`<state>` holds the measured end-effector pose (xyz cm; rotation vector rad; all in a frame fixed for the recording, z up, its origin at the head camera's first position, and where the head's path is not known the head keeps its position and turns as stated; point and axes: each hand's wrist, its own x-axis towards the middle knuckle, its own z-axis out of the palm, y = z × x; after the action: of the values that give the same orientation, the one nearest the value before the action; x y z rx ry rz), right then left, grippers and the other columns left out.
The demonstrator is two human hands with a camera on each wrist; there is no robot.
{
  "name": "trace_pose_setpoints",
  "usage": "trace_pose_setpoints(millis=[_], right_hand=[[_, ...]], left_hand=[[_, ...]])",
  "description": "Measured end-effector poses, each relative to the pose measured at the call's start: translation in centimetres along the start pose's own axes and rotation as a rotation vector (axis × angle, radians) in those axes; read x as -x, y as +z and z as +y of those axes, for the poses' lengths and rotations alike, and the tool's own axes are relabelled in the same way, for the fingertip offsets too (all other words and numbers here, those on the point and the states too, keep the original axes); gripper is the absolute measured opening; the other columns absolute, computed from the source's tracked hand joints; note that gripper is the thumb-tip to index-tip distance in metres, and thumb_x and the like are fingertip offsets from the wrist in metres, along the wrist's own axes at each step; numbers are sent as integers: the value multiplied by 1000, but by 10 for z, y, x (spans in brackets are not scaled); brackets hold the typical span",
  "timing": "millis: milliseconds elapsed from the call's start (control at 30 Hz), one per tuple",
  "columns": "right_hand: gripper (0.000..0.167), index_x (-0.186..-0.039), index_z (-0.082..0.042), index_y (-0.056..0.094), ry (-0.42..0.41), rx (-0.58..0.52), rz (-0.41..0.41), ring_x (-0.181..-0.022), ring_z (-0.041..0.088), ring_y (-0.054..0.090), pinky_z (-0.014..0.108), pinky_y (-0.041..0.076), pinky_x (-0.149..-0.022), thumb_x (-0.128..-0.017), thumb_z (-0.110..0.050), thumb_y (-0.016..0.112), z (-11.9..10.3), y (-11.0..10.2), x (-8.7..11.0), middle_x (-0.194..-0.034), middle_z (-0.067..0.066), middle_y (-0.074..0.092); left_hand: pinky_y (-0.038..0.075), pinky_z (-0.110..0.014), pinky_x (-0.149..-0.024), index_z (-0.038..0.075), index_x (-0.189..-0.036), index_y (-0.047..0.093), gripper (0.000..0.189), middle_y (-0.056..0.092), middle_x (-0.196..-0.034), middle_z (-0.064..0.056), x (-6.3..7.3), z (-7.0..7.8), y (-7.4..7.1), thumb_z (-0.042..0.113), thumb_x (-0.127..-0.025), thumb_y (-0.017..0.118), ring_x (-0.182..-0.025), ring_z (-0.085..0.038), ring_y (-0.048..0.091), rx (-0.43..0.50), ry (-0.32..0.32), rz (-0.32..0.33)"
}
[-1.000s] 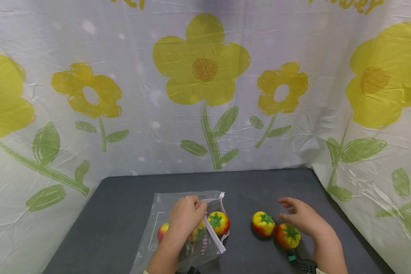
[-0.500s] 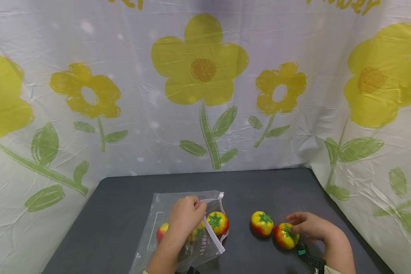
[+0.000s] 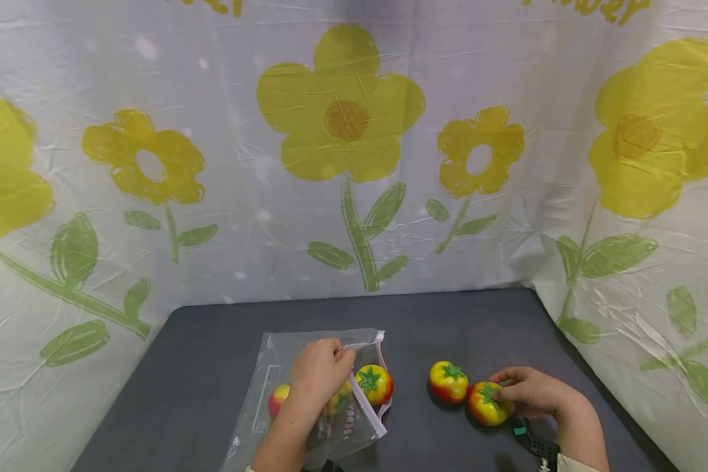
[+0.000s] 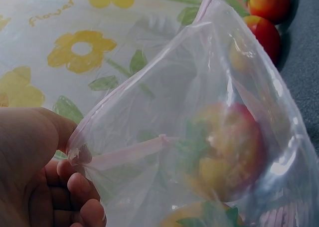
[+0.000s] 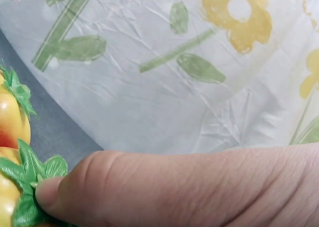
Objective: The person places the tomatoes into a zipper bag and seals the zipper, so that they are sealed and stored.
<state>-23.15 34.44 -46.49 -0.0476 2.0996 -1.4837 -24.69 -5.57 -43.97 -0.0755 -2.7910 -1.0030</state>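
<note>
My left hand (image 3: 318, 370) pinches the open edge of a clear zip bag (image 3: 274, 357) between thumb and fingers, lifting its pale pink zip strip. Inside lies a red-and-yellow tomato (image 3: 374, 384) with green leaves, near the mouth. Deeper in the bag another one (image 3: 278, 398) shows through the plastic, and a further tomato (image 4: 199, 216) is partly hidden by my arm. To the right, my right hand (image 3: 533, 391) grips a loose tomato (image 3: 487, 405), the thumb on its green leaves and the fingers round the far side. A second loose tomato (image 3: 448, 381) sits just left of it.
Everything lies on a dark grey table (image 3: 212, 341). Behind and beside it hangs a white curtain (image 3: 242, 196) printed with yellow flowers. A black strap (image 3: 533, 446) circles my right wrist.
My right hand has come down from above the right-hand loose tomato and taken hold of it. My left hand keeps its pinch on the bag's edge.
</note>
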Motion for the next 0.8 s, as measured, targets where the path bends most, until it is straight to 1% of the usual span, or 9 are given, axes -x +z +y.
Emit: trace_pose_setpoints(millis=[67,200,267,300,367,433,533,667,800], right_hand=[[40,-123,16,55,-11,8,1,-91,20,66,37,57,-79,-95,-13,63,1,-1,-1,-101,8,66],[36,-117,14,62,-13,74,27,-80,15,61,32,55,-71,-97,-16,62,0,-1,2,-92,4,66],[37,-117,14,62,-14,101,53,-76,15,59,31,53,-69,-98,-18,61,-1,-2,4,-89,4,66],[40,-119,14,62,-9,111,80,-75,15,58,32,53,-68,-98,-20,62,-2,-2,5,-90,3,66],[46,-123,17,58,-14,131,139,-76,17,58,33,54,-70,-98,-22,64,-5,-2,7,-94,4,66],[53,-127,18,55,-24,149,203,-81,18,60,35,55,-73,-98,-24,65,-7,-2,8,-100,6,66],[59,-132,17,53,-49,164,283,-89,20,64,38,56,-79,-98,-29,67,-13,0,8,-109,10,67],[65,-138,15,49,-89,146,333,-98,23,67,41,56,-85,-99,-33,66,-23,5,9,-120,15,66],[65,-141,13,48,-135,126,341,-102,23,67,40,57,-86,-100,-35,65,-34,12,8,-128,18,62]], left_hand=[[32,-28,-45,14,-58,48,35,42,-51,1,0,0,0,26,-88,61,-45,-18,43,-1,-3,-2],[32,-28,-46,14,-58,49,34,43,-52,0,0,1,0,26,-88,61,-45,-18,44,-3,-12,-9],[32,-28,-46,14,-58,49,34,43,-52,0,0,1,0,26,-88,61,-46,-18,44,-4,-15,-12],[32,-29,-47,14,-58,49,34,42,-52,0,0,1,0,26,-88,61,-46,-18,44,-3,-15,-12],[32,-29,-47,14,-58,49,34,42,-52,0,0,1,0,26,-88,60,-46,-19,44,-3,-12,-11],[32,-29,-47,14,-58,48,34,42,-52,0,0,0,0,26,-88,60,-46,-18,44,-2,-8,-10],[32,-29,-47,14,-58,49,34,42,-52,0,0,0,-1,26,-88,60,-46,-19,44,1,-6,-9],[33,-29,-47,14,-59,49,34,43,-52,0,0,1,-1,26,-88,61,-46,-19,45,7,-10,-11],[33,-29,-46,14,-58,49,34,43,-52,0,0,0,-1,26,-88,61,-45,-19,44,12,-9,-5]])
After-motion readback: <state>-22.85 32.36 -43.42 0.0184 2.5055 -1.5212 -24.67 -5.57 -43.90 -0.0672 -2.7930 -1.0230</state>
